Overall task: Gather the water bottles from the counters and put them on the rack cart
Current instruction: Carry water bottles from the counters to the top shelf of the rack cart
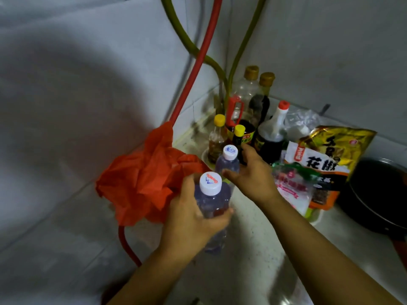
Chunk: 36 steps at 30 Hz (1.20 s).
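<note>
My left hand (191, 219) grips a clear water bottle (211, 201) with a white cap, held upright above the counter's left end. Just behind it stands a second clear water bottle (228, 162), also white-capped, on the pale counter (248, 234). My right hand (248, 175) is wrapped around this second bottle from the right, thumb in front and fingers behind. Its lower body is hidden by the hand and the nearer bottle.
A crumpled red plastic bag (145, 181) hangs on a red hose (198, 62) at the left. Sauce and oil bottles (253, 119) crowd the corner behind. Seasoning packets (317, 164) lie at the right, beside a black pan (378, 194). Tiled walls close in at the left and back.
</note>
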{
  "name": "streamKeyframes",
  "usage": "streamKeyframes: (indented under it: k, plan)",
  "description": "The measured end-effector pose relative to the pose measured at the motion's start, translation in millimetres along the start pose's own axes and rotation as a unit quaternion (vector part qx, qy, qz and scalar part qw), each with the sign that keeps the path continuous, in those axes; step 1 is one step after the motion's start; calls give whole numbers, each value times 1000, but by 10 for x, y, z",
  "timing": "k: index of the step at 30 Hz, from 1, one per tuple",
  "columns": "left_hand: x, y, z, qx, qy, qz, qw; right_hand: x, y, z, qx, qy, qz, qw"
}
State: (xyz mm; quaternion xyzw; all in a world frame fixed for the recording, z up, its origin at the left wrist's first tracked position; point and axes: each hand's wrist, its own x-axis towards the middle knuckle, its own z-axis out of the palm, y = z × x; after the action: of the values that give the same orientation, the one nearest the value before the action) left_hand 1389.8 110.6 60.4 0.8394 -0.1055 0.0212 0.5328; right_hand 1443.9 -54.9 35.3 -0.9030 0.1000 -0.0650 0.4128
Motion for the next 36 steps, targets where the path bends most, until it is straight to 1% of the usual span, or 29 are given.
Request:
streamKeyframes:
  k: [4, 8, 12, 17, 20, 23, 28, 30, 32, 36]
  plan:
    - [48, -92, -76, -21, -14, -26, 999, 171, 44, 188, 52, 3, 24, 998]
    - [65, -161, -104, -55, -46, -51, 996, 172, 112, 350, 84, -6, 43, 996]
    - [70, -205, -112, -58, -69, -42, 995, 128, 165, 397, 110, 19, 59, 992]
    - [67, -224, -95, -61, -91, -18, 994, -173, 218, 262, 95, 47, 72, 992]
    - [48, -220, -51, -50, -112, 2, 992, -478, 212, 78, 91, 70, 86, 990]
    - [-10, -136, 21, -22, -148, 32, 988, -866, 160, -195, 78, 117, 100, 985]
    - [-233, 96, 218, -14, -223, 66, 973, -1664, 63, -669, 40, 199, 102, 974]
    - [-365, 219, 310, -10, -250, 81, 965, -2007, 57, -812, 29, 218, 108, 969]
    - [-581, 401, 427, -2, -270, 117, 956, -2408, 91, -947, 21, 243, 115, 963]
    - [-1163, 800, 626, 10, -313, 172, 934, -3260, 193, -1169, 13, 285, 144, 948]
